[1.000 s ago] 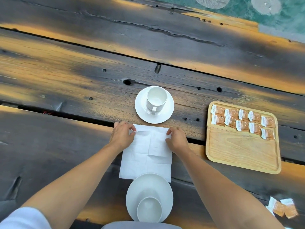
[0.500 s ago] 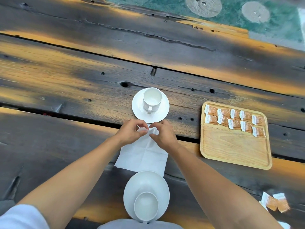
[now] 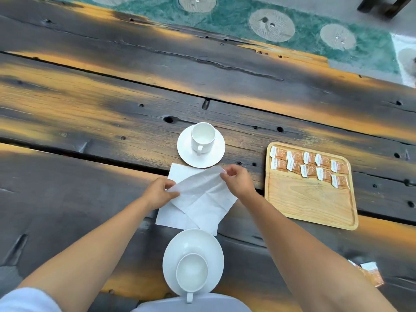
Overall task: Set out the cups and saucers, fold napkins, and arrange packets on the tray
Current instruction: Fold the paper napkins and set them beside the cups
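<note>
Mia: Where is the napkin [image 3: 198,199]?

Ben: It is in the middle of the frame, on the dark wooden table [image 3: 90,122], between the two cups. Part of it lies flat, and one flap is lifted up.

Mia: Who holds the flap?

Ben: Both of the person's hands do. The left hand [image 3: 158,192] pinches the lower left end, with its thumb and fingers bent in on the paper. The right hand [image 3: 236,181] pinches the upper right corner, just below the far saucer [image 3: 217,155].

Mia: Will it be hard to hold?

Ben: Probably not. It looks like thin paper, very light and soft, and it sags a bit between the hands. A hard pull could tear it. The corners and edges are the best spots to hold, and then the fold can be pressed flat on the table.

Mia: And the cups?

Ben: The far cup [image 3: 203,137] sits on its saucer above the napkin. The near cup [image 3: 191,272] sits on the near saucer [image 3: 202,239] at the bottom of the frame. They look hard and smooth, and they could break. The handle or the saucer rim is the safe place to hold.

Mia: And the packets?

Ben: The packets [image 3: 309,164] lie in two rows at the top of the tray [image 3: 310,203] on the right. A few loose packets [image 3: 369,272] lie at the lower right. They are tiny and light, so a pinch will do.
</note>
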The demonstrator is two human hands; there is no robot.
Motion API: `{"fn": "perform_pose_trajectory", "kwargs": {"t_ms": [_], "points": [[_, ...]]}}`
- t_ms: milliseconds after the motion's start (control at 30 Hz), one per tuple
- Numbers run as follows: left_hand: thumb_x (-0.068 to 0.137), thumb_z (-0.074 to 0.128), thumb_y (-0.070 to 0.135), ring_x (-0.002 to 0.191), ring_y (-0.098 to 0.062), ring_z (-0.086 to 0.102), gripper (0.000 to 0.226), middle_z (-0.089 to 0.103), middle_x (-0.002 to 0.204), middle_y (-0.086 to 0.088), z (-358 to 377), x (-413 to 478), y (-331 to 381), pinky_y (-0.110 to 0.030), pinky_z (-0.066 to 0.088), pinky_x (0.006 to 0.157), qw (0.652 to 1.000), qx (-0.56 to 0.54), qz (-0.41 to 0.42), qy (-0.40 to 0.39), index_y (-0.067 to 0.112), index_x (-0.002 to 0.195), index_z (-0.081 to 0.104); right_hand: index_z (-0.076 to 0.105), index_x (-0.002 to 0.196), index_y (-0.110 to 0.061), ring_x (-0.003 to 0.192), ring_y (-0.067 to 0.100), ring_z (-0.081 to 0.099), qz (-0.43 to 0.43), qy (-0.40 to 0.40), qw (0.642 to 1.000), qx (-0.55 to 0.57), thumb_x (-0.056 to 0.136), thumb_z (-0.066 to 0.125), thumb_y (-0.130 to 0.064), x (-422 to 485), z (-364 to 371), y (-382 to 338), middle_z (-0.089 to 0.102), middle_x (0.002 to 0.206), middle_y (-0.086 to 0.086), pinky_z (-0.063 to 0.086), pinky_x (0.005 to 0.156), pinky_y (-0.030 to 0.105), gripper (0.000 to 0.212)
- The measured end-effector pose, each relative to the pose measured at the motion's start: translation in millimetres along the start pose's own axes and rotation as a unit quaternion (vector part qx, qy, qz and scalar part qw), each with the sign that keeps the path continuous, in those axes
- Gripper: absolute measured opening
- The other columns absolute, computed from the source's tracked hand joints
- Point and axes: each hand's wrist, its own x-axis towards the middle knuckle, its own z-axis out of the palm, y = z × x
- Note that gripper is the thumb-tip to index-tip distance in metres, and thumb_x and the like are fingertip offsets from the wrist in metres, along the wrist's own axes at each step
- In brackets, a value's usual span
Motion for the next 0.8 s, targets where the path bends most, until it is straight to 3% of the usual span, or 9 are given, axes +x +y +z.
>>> {"fn": "perform_pose_trajectory", "kwargs": {"t_ms": [133, 233, 300, 433, 533, 667, 800], "points": [[0.085, 0.072, 0.021, 0.072, -0.016, 0.061, 0.005, 0.071, 0.078, 0.002, -3.3, -0.5, 7.0, -0.026, 0.045, 0.063, 0.997, -0.061, -0.018, 0.039, 0.016, 0.085, 0.072, 0.056, 0.074, -0.018, 0.076, 0.023, 0.058, 0.026, -0.021, 0.999, 0.029, 0.088, 0.064, -0.015, -5.6, -6.6, 3.5, 0.061, 0.078, 0.004, 0.043, 0.069, 0.035, 0.017], [0.084, 0.073, 0.018, 0.07, -0.017, 0.06, 0.003, 0.069, 0.077, 0.001, -10.0, 3.1, 17.3, -0.031, 0.048, 0.067, 0.993, -0.102, -0.006, 0.06, 0.015, 0.086, 0.072, 0.061, 0.085, -0.008, 0.075, 0.025, 0.06, 0.03, -0.02, 0.999, 0.023, 0.087, 0.064, -0.012, -9.8, -10.5, 6.0, 0.062, 0.077, 0.006, 0.044, 0.067, 0.033, 0.005], [0.084, 0.074, 0.018, 0.072, -0.018, 0.065, 0.003, 0.073, 0.081, 0.001, -14.3, 3.7, 26.6, -0.034, 0.052, 0.069, 0.991, -0.117, 0.007, 0.066, 0.019, 0.086, 0.073, 0.062, 0.094, -0.006, 0.07, 0.025, 0.061, 0.031, -0.029, 0.999, 0.018, 0.085, 0.065, -0.012, -13.4, -14.0, 4.6, 0.059, 0.069, 0.003, 0.042, 0.057, 0.027, 0.011], [0.083, 0.073, 0.021, 0.055, 0.007, 0.058, 0.015, 0.068, 0.062, 0.021, -19.3, 3.0, 44.6, -0.021, 0.045, 0.058, 0.99, -0.12, 0.041, 0.067, 0.03, 0.072, 0.069, 0.065, 0.108, -0.014, 0.055, 0.018, 0.056, 0.018, -0.063, 0.997, 0.03, 0.085, 0.068, -0.014, -19.2, -22.5, -4.7, 0.054, 0.065, 0.0, 0.038, 0.045, 0.022, 0.023], [0.083, 0.073, 0.02, 0.052, 0.01, 0.056, 0.021, 0.067, 0.06, 0.024, -23.6, -0.9, 55.3, -0.009, 0.041, 0.05, 0.989, -0.124, 0.059, 0.061, 0.034, 0.068, 0.068, 0.07, 0.104, -0.007, 0.045, 0.016, 0.048, 0.005, -0.058, 0.998, 0.034, 0.086, 0.066, -0.013, -20.3, -30.2, -8.9, 0.051, 0.06, 0.001, 0.034, 0.04, 0.019, 0.019], [0.083, 0.075, 0.017, 0.061, -0.002, 0.062, 0.009, 0.071, 0.069, 0.013, -30.6, -7.1, 65.8, -0.021, 0.047, 0.059, 0.984, -0.151, 0.075, 0.052, 0.023, 0.077, 0.072, 0.072, 0.101, -0.011, 0.048, 0.016, 0.05, 0.007, -0.044, 0.998, 0.043, 0.087, 0.066, -0.018, -23.7, -42.5, -13.0, 0.06, 0.069, 0.004, 0.04, 0.049, 0.025, 0.017], [0.084, 0.074, 0.009, 0.07, -0.015, 0.067, 0.002, 0.072, 0.08, -0.005, -37.9, -17.6, 74.1, -0.025, 0.054, 0.061, 0.972, -0.221, 0.083, 0.022, 0.011, 0.083, 0.074, 0.072, 0.097, -0.013, 0.049, 0.015, 0.049, 0.027, -0.071, 0.996, 0.049, 0.087, 0.067, -0.021, -28.5, -52.6, -10.0, 0.061, 0.068, 0.006, 0.035, 0.046, 0.025, 0.014]]}}
